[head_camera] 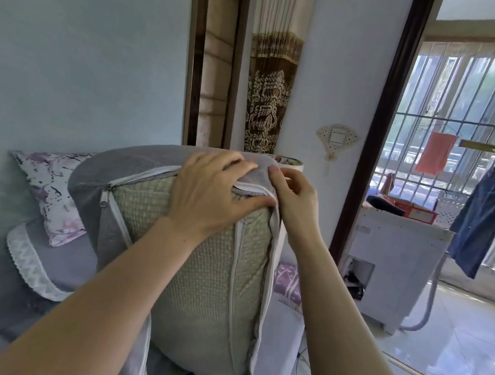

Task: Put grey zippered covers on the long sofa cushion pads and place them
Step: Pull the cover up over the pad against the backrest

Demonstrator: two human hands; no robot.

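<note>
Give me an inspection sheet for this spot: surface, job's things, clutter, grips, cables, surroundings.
Surface: sofa under a grey lace-trimmed throw.
Job's things: beige cushion pad stands on end, partly inside the grey cover; zip open, zipper pull at the left corner.
Clutter: purple floral pillow against the wall.
Grips: left hand presses flat on the pad's top; right hand pinches the cover's zip edge.
Cables: thin wire on the floor by the sofa; pale hose at the washing machine.
Surroundings: washing machine, patterned curtain, clothes hanging on the barred balcony.
</note>
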